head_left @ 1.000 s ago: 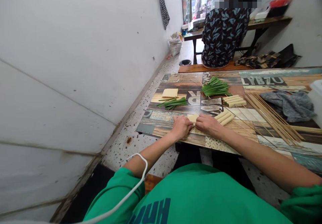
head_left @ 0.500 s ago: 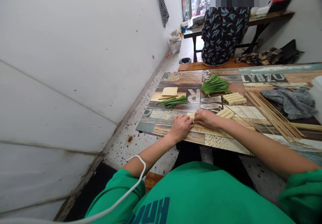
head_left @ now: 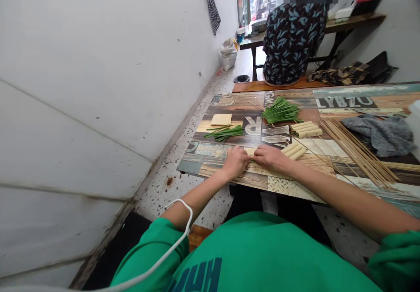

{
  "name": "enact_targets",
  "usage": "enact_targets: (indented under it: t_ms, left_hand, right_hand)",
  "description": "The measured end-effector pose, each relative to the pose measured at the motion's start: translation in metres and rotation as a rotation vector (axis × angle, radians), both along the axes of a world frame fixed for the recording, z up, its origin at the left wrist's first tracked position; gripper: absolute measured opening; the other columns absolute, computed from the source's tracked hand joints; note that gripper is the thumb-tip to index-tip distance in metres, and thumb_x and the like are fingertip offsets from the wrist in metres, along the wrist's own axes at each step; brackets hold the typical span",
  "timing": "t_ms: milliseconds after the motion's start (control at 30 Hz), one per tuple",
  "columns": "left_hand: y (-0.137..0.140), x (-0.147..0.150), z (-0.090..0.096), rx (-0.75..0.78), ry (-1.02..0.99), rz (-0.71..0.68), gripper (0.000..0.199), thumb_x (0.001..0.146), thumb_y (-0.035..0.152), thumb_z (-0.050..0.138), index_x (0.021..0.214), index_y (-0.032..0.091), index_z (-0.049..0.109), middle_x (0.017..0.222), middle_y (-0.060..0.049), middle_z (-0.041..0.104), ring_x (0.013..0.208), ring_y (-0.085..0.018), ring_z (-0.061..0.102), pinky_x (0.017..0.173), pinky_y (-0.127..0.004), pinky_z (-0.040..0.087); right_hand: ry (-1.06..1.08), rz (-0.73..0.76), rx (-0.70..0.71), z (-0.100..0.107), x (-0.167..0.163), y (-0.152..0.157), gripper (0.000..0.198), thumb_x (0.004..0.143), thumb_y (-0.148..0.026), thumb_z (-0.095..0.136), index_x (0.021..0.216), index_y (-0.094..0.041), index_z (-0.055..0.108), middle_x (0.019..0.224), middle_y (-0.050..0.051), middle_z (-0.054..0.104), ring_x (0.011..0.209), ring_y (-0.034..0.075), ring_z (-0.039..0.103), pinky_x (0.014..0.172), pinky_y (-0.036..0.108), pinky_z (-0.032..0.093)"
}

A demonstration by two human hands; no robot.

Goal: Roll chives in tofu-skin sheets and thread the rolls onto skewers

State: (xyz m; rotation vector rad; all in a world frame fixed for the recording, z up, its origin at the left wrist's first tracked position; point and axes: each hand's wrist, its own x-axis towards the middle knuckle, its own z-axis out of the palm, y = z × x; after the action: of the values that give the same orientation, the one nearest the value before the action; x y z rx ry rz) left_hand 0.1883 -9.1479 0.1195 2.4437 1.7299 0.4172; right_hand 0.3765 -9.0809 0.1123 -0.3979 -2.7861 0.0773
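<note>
The bare left hand (head_left: 235, 161) and the bare right hand (head_left: 269, 156) pinched the thin, flat, pale-yellow sheet (head_left: 250, 151) just right of the frame's middle. Gentle, even pressing from both sides seemed best, to keep it straight and untorn. Both palms faced down; the arms slanted up from the bottom corners.

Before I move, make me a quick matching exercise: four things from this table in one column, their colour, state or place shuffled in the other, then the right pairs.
1. Cloth
2. Pale sheet
3. Larger leafy bunch
4. Thin sticks

A. Green
B. Long, brown, roughly side by side
C. Grey, crumpled
D. Between the left hand and right hand

Pairs: 1-C, 2-D, 3-A, 4-B
</note>
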Motion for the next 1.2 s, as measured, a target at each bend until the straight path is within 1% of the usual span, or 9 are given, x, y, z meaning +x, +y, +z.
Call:
enact_targets:
  t_ms: [167, 267, 433, 567, 700, 800, 967, 1033, 1200]
  left_hand:
    - [0.002, -0.003, -0.004, -0.04, -0.05, 0.006, 0.02, 0.092, 0.025, 0.056, 0.093, 0.022, 0.076, 0.088, -0.006, 0.068, 0.086, -0.02, 0.055, 0.075, -0.033, 0.037]
    - [-0.005, -0.002, -0.007, 0.042, 0.0, 0.014, 0.021, 0.093, 0.033, 0.058, 0.102, 0.02, 0.072, 0.088, -0.007, 0.069, 0.087, -0.022, 0.055, 0.078, -0.035, 0.036]
    - [-0.012, 0.002, -0.008, 0.146, 0.078, -0.019, 0.025, 0.095, 0.036, 0.053, 0.089, 0.019, 0.07, 0.084, -0.008, 0.067, 0.087, -0.022, 0.053, 0.078, -0.035, 0.032]
    - [-0.001, 0.002, -0.004, 0.08, 0.035, -0.012, 0.034, 0.097, 0.03, 0.049, 0.073, 0.018, 0.069, 0.076, -0.007, 0.068, 0.08, -0.019, 0.053, 0.076, -0.035, 0.031]
    - [0.012, -0.001, 0.003, -0.037, -0.016, -0.013, 0.032, 0.091, 0.027, 0.056, 0.064, 0.018, 0.07, 0.071, -0.005, 0.07, 0.072, -0.017, 0.055, 0.074, -0.033, 0.033]
    - [0.02, -0.004, 0.005, -0.095, -0.077, 0.001, 0.026, 0.087, 0.026, 0.058, 0.067, 0.019, 0.074, 0.073, -0.005, 0.072, 0.073, -0.017, 0.058, 0.073, -0.031, 0.036]
    - [0.021, -0.007, 0.002, -0.218, -0.218, 0.056, 0.022, 0.088, 0.027, 0.057, 0.081, 0.02, 0.077, 0.079, -0.002, 0.075, 0.073, -0.015, 0.061, 0.068, -0.026, 0.04]
    - [0.015, -0.007, 0.001, -0.17, -0.191, 0.085, 0.022, 0.089, 0.028, 0.057, 0.083, 0.02, 0.076, 0.08, -0.002, 0.074, 0.075, -0.016, 0.06, 0.071, -0.027, 0.04]
    - [-0.004, -0.002, -0.004, 0.161, -0.018, 0.061, 0.018, 0.091, 0.034, 0.061, 0.089, 0.02, 0.072, 0.095, -0.007, 0.071, 0.096, -0.022, 0.055, 0.083, -0.036, 0.033]
  right_hand:
    - [-0.025, 0.079, -0.201, 0.006, -0.004, 0.015, 0.031, 0.095, -0.022, 0.047, 0.079, -0.016, 0.072, 0.076, 0.008, 0.062, 0.075, 0.016, 0.048, 0.067, 0.028, 0.034]
    - [-0.047, 0.089, -0.326, 0.01, -0.006, 0.024, 0.025, 0.09, -0.018, 0.052, 0.081, -0.017, 0.075, 0.078, 0.007, 0.065, 0.076, 0.016, 0.053, 0.071, 0.027, 0.039]
    - [-0.075, 0.032, -0.39, 0.015, -0.009, 0.031, 0.021, 0.086, -0.018, 0.056, 0.081, -0.018, 0.076, 0.08, 0.006, 0.065, 0.076, 0.016, 0.056, 0.071, 0.026, 0.042]
    - [-0.126, -0.002, -0.322, 0.018, -0.01, 0.028, 0.021, 0.085, -0.016, 0.054, 0.083, -0.018, 0.075, 0.078, 0.006, 0.065, 0.075, 0.016, 0.056, 0.07, 0.026, 0.04]
    - [-0.097, -0.007, -0.078, 0.012, -0.006, 0.015, 0.024, 0.092, -0.025, 0.051, 0.084, -0.015, 0.072, 0.077, 0.009, 0.064, 0.077, 0.019, 0.051, 0.071, 0.03, 0.034]
    - [-0.033, -0.014, 0.059, 0.001, -0.003, 0.006, 0.031, 0.098, -0.027, 0.043, 0.086, -0.016, 0.069, 0.076, 0.009, 0.061, 0.076, 0.019, 0.045, 0.071, 0.032, 0.029]
    - [-0.022, 0.03, -0.014, -0.005, -0.006, 0.014, 0.033, 0.098, -0.026, 0.042, 0.081, -0.017, 0.069, 0.074, 0.008, 0.06, 0.075, 0.018, 0.042, 0.068, 0.031, 0.025]
    - [-0.049, 0.056, -0.1, -0.003, -0.01, 0.022, 0.034, 0.097, -0.025, 0.045, 0.073, -0.016, 0.068, 0.072, 0.007, 0.06, 0.073, 0.017, 0.042, 0.067, 0.03, 0.026]
    - [-0.052, 0.096, -0.27, 0.001, -0.014, 0.036, 0.028, 0.091, -0.021, 0.052, 0.073, -0.016, 0.072, 0.075, 0.007, 0.062, 0.072, 0.015, 0.048, 0.067, 0.027, 0.032]
